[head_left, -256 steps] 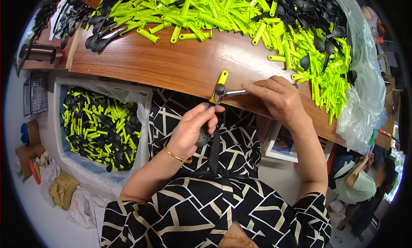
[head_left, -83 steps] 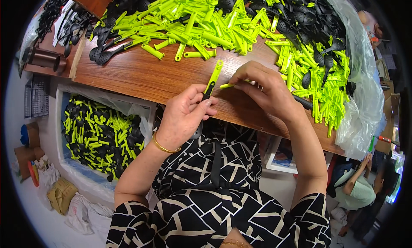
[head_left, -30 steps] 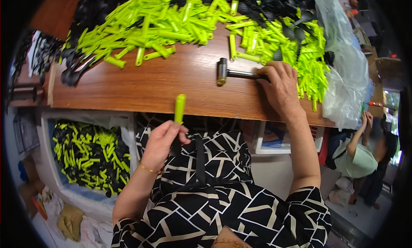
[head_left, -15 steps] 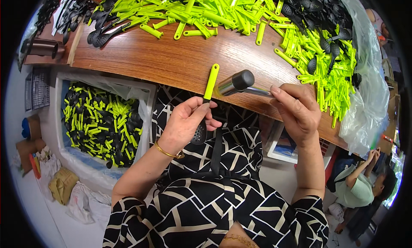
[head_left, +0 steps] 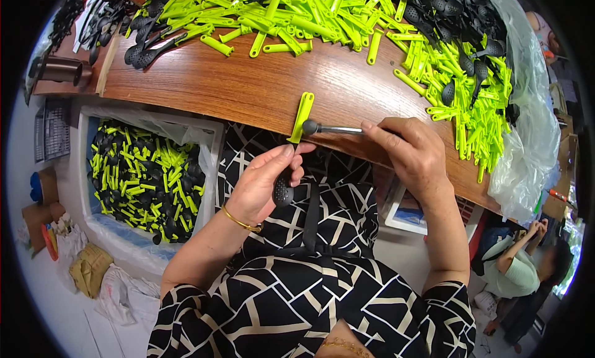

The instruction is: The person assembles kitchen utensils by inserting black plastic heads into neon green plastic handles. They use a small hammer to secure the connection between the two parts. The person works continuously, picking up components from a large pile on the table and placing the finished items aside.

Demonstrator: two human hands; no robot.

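On the brown table [head_left: 235, 85], green handles [head_left: 297, 17] lay heaped far back. At its near edge, the left hand [head_left: 263, 175] pinched a green-handled black spoon [head_left: 283, 190]; the right hand's fingers [head_left: 396, 141] curled round a hammer [head_left: 338, 129] beside it.

Workshop, wooden bench [head_left: 223, 82], heaped handles [head_left: 313, 20], hammer [head_left: 328, 129]
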